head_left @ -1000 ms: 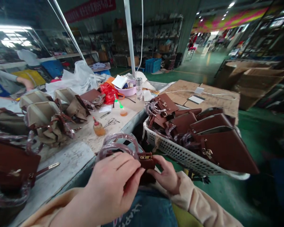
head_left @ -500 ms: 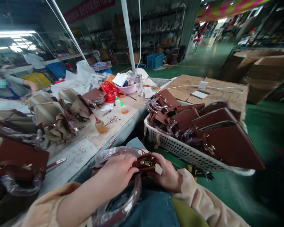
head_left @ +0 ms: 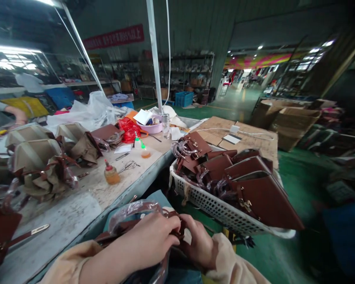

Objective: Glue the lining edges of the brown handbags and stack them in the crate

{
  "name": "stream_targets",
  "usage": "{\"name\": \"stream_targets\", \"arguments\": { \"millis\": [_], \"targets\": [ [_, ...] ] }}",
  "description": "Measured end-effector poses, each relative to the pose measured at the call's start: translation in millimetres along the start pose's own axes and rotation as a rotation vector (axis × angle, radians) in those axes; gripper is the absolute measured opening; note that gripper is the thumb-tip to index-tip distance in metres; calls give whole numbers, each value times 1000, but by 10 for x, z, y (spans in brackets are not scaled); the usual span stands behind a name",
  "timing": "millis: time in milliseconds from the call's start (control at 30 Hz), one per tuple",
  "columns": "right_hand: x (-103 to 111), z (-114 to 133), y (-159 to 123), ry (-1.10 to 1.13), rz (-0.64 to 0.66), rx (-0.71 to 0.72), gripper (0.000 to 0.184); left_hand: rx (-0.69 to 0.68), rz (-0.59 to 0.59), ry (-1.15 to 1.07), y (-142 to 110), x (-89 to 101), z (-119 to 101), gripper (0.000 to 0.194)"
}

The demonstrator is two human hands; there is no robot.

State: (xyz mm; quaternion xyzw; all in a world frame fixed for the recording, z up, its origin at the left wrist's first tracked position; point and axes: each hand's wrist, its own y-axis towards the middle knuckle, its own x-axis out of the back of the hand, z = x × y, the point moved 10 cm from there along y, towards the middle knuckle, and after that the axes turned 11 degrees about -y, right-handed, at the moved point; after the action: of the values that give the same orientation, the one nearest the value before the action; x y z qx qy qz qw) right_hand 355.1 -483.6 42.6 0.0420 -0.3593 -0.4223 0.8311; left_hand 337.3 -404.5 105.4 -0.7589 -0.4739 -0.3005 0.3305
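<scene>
A brown handbag (head_left: 126, 226) lies in my lap, its handles (head_left: 136, 208) wrapped in clear plastic. Across its top, my left hand (head_left: 155, 236) is closed, fingers bent over the leather edge. My right hand (head_left: 197, 242) pinches the same bag from the other side, thumb and fingers on a strap part beside the left fingertips. The clasp area between the hands is mostly hidden by fingers. On the table's near edge to the left lies a brown strap with a metal end plate (head_left: 40, 229).
A white plastic basket (head_left: 201, 200) full of brown handbags stands at right. On the worktable (head_left: 85, 207) are unfinished bags (head_left: 37, 156), a glue bottle (head_left: 111, 173), scissors (head_left: 129, 165) and a green-tipped bottle (head_left: 144, 152). Another person's arm (head_left: 16, 114) shows far left.
The view has tilted up and turned right, so the table and basket sit further left. My hands have drawn closer together on the handbag, covering its metal clasp.
</scene>
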Motion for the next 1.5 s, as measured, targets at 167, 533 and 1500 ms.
{"name": "stream_targets", "arguments": {
  "millis": [167,533,1500],
  "targets": [
    [-17,9,28,34,35,-11,60,-84,9,-56,53,-32,24,12],
    [-31,-97,-9,-86,10,-71,53,-161,164,-255,-152,86,78,19],
    [-64,154,103,-182,97,184,12,366,-581,-341,-1974,391,1405,16]
  ]
}}
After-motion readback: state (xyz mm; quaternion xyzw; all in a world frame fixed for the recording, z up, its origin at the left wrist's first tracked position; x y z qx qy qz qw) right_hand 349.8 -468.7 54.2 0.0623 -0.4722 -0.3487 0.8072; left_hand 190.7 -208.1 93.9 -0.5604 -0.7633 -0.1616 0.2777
